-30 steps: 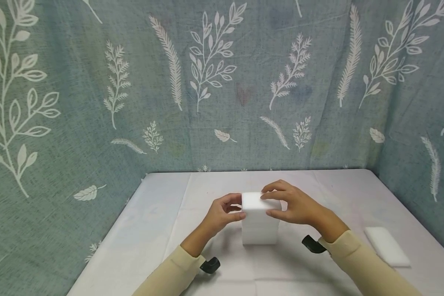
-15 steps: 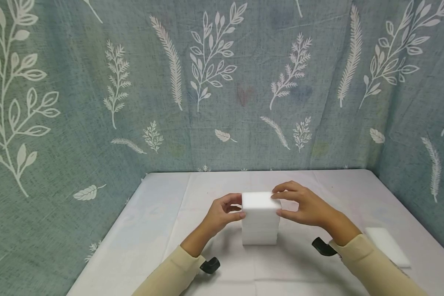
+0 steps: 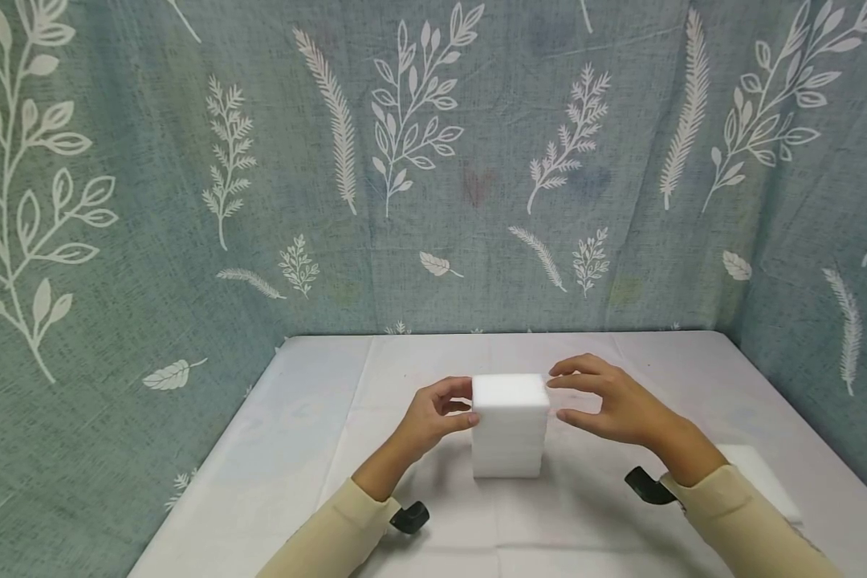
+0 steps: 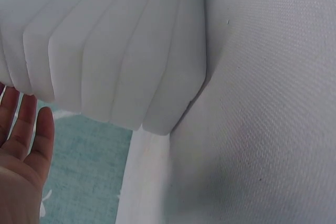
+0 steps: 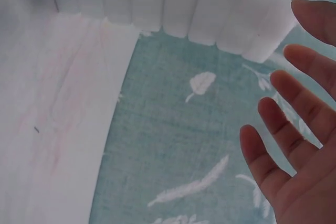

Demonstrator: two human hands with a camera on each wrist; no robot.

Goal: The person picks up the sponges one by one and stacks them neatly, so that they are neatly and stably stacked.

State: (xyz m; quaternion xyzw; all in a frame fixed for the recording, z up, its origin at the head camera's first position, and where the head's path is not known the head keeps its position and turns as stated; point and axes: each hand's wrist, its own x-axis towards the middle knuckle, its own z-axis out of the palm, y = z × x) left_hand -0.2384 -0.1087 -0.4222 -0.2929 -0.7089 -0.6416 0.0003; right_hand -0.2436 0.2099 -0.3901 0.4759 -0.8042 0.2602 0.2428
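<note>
A stack of several white sponges (image 3: 509,437) stands upright on the table, its layers showing as seams in both wrist views. My left hand (image 3: 433,417) is at the top left of the stack, its thumb touching the front left corner and its fingers on the left side. In the left wrist view, the left fingertips (image 4: 43,116) meet the upper layers with fingers fairly straight. My right hand (image 3: 607,399) is just right of the stack, apart from it, with fingers spread and nothing held. The right wrist view shows the right fingers (image 5: 294,135) extended beside the upper layers.
One more white sponge (image 3: 759,478) lies flat at the right of the table, partly covered by the right sleeve (image 3: 755,522). White cloth covers the table (image 3: 376,361). A leaf-patterned curtain (image 3: 433,241) encloses the back and sides.
My right hand has come off the top of the stack and moved to the right, clear of it. The left hand and the stack stay in place.
</note>
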